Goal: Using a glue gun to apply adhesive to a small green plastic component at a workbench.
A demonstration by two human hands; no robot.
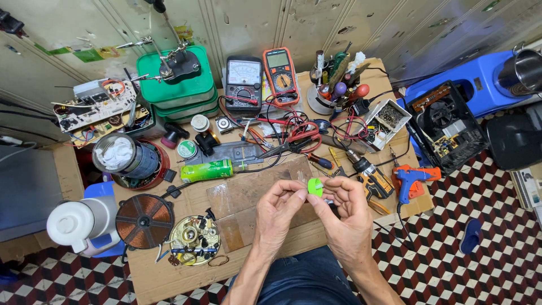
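Left hand [278,204] and right hand [345,199] together pinch one green part [315,187] near the table [169,282] edge; two meters [262,79] at 12 o'clock, bare board [248,195] beneath

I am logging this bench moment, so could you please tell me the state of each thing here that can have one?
Left hand: fingertips pinching the green part.
Right hand: fingertips on the same part.
Small green part: held up between both hands, above the bench.
Green spray can: lying on its side.
Orange multimeter: lying face up; display unreadable.
Copper coil: lying flat.
Blue glue gun: on its side, untouched.
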